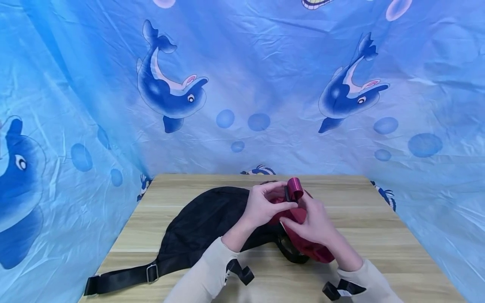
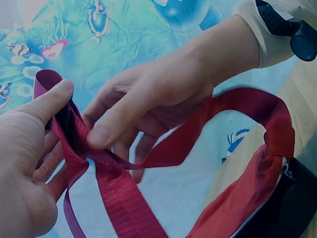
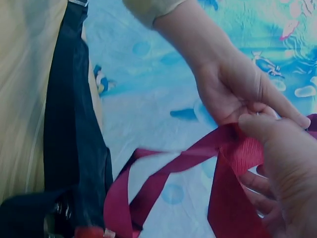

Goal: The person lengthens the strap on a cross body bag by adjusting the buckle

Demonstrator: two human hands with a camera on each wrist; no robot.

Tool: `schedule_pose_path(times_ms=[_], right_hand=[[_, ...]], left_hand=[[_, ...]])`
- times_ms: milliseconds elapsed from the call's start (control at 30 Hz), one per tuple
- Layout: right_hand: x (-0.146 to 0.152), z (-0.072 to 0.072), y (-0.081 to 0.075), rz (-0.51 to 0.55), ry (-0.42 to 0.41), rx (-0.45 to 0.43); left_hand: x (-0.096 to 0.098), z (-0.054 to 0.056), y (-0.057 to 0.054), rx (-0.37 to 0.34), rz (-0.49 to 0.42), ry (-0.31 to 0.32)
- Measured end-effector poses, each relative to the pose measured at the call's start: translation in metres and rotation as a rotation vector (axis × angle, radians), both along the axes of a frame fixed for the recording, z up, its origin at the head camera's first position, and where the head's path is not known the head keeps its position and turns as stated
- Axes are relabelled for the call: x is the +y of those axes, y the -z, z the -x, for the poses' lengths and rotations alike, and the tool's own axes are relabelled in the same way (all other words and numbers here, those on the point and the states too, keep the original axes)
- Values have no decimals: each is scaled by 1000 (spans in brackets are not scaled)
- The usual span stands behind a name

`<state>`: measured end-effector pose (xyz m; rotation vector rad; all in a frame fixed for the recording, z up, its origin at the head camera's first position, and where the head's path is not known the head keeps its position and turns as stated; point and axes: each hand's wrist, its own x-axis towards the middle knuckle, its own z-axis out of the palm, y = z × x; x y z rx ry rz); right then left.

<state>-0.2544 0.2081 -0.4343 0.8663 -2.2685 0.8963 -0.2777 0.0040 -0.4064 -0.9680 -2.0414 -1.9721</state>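
Observation:
My left hand (image 1: 261, 205) pinches a folded loop of dark red webbing strap (image 1: 294, 188) between thumb and fingers; a small black piece (image 1: 288, 194) shows beside the loop. Just to the right, my right hand (image 1: 312, 223) holds another stretch of this strap (image 3: 242, 148) under its thumb. The strap runs down in twisted lengths to a red bag (image 1: 316, 250), whose red fabric (image 2: 257, 173) and zipper edge show in the left wrist view. Both hands are raised over the bag, partly hiding it.
A black crescent-shaped bag (image 1: 208, 223) lies on the wooden table (image 1: 341, 198), left of and under the red one. Its black strap (image 1: 121, 280), with a metal buckle (image 1: 152, 273), reaches the front left corner. A blue dolphin-print cloth (image 1: 246, 75) hangs behind and at the sides.

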Motion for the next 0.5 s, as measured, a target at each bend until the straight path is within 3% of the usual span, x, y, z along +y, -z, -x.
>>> schedule_pose_path(times_ms=[167, 300, 400, 500], right_hand=[[-2, 1, 1, 48, -1, 13], [7, 0, 4, 5, 24, -28], [10, -1, 5, -19, 53, -44], [7, 0, 3, 18, 28, -34]], left_hand=[[-4, 1, -2, 10, 19, -13], [-8, 2, -4, 11, -15, -33], [-9, 2, -5, 4, -28, -24], [-9, 1, -5, -5, 2, 1]])
